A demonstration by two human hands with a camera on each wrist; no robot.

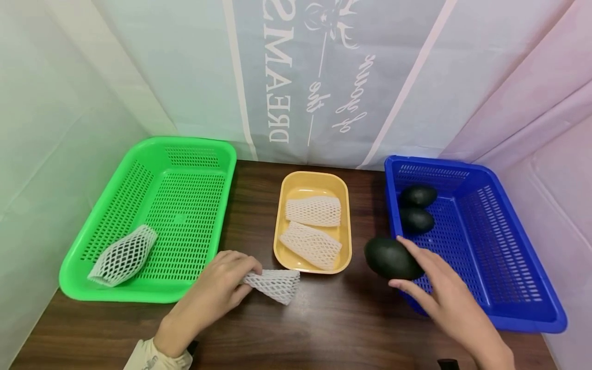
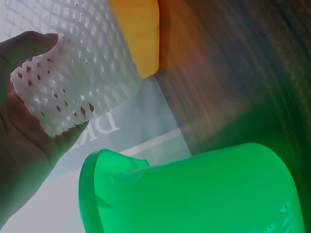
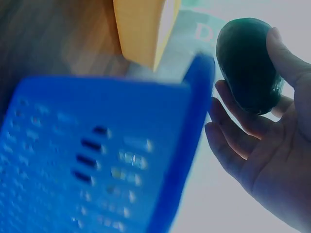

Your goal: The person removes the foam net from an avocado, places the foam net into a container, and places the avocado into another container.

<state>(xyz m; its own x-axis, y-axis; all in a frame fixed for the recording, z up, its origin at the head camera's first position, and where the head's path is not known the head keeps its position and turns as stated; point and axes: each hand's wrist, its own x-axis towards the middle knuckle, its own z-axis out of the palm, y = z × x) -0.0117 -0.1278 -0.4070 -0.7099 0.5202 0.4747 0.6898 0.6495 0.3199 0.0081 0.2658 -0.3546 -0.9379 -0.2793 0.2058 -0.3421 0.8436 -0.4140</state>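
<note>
Between its thumb and fingers my left hand (image 1: 225, 277) holds a white foam net sleeve (image 1: 276, 285), just in front of the yellow tray. The left wrist view shows the thumb lying over the mesh of this foam net sleeve (image 2: 82, 63). My right hand (image 1: 437, 285) grips a dark green avocado (image 1: 393, 258) above the near left rim of the blue basket (image 1: 527, 322). Seen from the right wrist, the thumb is on one side of the avocado (image 3: 250, 65) and the fingers curl under it. Two more dark avocados (image 1: 418, 221) lie in that basket.
The yellow tray (image 1: 347, 226), with two foam net sleeves (image 1: 312, 245), stands mid-table. At left, a green basket (image 1: 226, 190) contains a dark fruit in a foam net sleeve (image 1: 124, 257). A printed curtain (image 1: 324, 77) hangs behind the wooden table (image 1: 324, 329).
</note>
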